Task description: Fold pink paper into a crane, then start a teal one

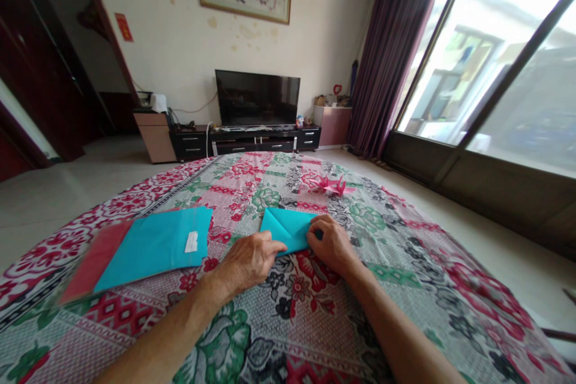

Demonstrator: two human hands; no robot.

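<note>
A folded sheet of blue origami paper [285, 225] lies on the patterned tablecloth in front of me, with a crease running across its face. My left hand [254, 255] is closed at its near left edge, the index finger stretched along the paper and the other fingers curled under. At the right end, my right hand [330, 243] pinches the paper between curled fingers and thumb. To the left rests a clear packet of blue and red paper [153, 246] with a small white label. Pink folded paper cranes [335, 186] stand beyond my right hand.
The round table bears a floral tablecloth [216, 336]. Past its far edge stand a television [257, 99] on a low black cabinet [252, 143] and a side cabinet [333, 126]. A purple curtain [382, 54] and large windows are at the right.
</note>
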